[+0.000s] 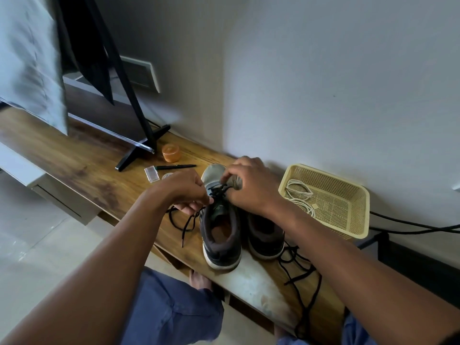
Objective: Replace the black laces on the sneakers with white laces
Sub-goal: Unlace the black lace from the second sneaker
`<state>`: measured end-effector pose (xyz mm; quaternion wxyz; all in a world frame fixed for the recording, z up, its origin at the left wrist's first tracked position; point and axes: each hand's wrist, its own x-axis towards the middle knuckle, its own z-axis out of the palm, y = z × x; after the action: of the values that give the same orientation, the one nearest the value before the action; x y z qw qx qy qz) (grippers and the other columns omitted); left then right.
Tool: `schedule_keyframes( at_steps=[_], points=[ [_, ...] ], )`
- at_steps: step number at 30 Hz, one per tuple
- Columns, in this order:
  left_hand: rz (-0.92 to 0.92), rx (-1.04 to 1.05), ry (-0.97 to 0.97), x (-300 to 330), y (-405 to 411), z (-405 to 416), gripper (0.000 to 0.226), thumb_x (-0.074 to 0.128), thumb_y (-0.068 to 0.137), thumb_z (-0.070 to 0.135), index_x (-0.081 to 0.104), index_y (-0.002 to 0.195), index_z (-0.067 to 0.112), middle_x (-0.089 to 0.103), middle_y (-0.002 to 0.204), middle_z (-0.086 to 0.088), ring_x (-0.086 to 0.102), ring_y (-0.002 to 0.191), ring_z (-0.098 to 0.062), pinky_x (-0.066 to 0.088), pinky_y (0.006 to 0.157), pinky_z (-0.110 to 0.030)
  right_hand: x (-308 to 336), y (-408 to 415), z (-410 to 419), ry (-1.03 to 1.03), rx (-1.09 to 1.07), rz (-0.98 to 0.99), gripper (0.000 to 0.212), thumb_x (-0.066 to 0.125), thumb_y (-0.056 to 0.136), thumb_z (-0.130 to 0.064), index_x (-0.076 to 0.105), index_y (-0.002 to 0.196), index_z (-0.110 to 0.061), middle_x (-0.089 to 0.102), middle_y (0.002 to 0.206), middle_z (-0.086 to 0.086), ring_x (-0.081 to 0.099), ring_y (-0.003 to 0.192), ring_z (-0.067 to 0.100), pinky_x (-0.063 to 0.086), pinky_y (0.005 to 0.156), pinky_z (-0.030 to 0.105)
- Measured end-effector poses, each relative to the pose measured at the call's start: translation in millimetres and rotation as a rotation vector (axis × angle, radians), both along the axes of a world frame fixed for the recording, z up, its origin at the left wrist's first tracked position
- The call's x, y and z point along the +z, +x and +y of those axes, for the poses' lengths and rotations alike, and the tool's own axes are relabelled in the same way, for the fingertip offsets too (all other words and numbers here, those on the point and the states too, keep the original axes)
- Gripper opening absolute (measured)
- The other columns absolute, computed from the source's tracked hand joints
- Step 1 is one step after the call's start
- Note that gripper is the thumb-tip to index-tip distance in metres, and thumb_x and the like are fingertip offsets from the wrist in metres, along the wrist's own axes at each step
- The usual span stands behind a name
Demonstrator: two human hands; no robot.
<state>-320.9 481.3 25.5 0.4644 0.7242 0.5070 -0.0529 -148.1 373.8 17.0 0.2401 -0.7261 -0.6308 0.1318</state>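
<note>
While the pair of dark grey sneakers with white soles is stood heels-near on the brown wooden worktop [82, 168], a loose black lace [302, 275] is seen nearest, tangled behind the right sneaker [266, 235] and trailing over the near worktop edge. The left sneaker [220, 235] is still partly threaded with a black lace [185, 222], whose free end is looped on the worktop just left of the shoe. This lace is pinched by the fingers of the left hand [188, 192] beside the eyelets. The right hand [251, 185] is held over the toe ends of both sneakers, its fingers curled at the upper lacing of the left sneaker; whether a strand is gripped cannot be told. To the right, white laces [300, 195] are coiled in a cream perforated plastic basket [348, 220], just beside the right sneaker. Further back, a small clear plastic box [151, 174], a black pen [175, 167] and an orange round jar [171, 152] are noted near the foot of a black stand [139, 150], against the grey wall.
</note>
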Motion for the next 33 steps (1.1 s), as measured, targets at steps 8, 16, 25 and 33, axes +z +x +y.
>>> schedule_keyframes(
  at_steps=[8,16,25,33],
  points=[
    [0.007,0.034,-0.079,2.3,0.8,-0.5,0.016,0.079,0.091,0.007,0.075,0.1,-0.005,0.069,0.066,-0.01,0.067,0.055,-0.015,0.056,0.052,-0.025,-4.2,-22.7,-6.4,-0.031,0.209,-0.424,0.027,0.064,0.083,-0.049,0.077,0.099,-0.032,0.061,0.117,-0.012,0.043,0.122,0.021,0.035,0.1,0.049],
    [0.02,0.034,-0.069,0.4,3.6,-1.4,0.017,0.081,0.09,0.011,0.076,0.096,-0.004,0.071,0.068,-0.011,0.068,0.06,-0.018,0.059,0.056,-0.029,0.2,-3.9,-4.3,0.07,-0.16,-0.199,0.01,0.054,0.065,-0.032,0.063,0.062,-0.029,0.063,0.094,-0.013,0.047,0.099,0.023,0.031,0.08,0.039],
    [0.016,0.04,-0.066,4.9,1.8,-1.9,0.017,0.079,0.091,0.01,0.076,0.099,-0.005,0.071,0.066,-0.009,0.068,0.057,-0.016,0.058,0.056,-0.029,4.8,-6.4,-5.2,0.035,0.118,-0.383,0.031,0.062,0.072,-0.05,0.073,0.094,-0.032,0.058,0.113,-0.012,0.043,0.117,0.022,0.036,0.095,0.046],
    [0.035,0.041,-0.057,3.9,1.0,-0.1,0.017,0.078,0.092,0.01,0.075,0.099,-0.005,0.071,0.064,-0.009,0.068,0.055,-0.016,0.057,0.055,-0.029,-5.1,-26.8,-11.1,0.076,0.189,-0.416,0.017,0.065,0.08,-0.038,0.078,0.086,-0.03,0.058,0.11,-0.01,0.045,0.116,0.024,0.036,0.094,0.048]
  ],
)
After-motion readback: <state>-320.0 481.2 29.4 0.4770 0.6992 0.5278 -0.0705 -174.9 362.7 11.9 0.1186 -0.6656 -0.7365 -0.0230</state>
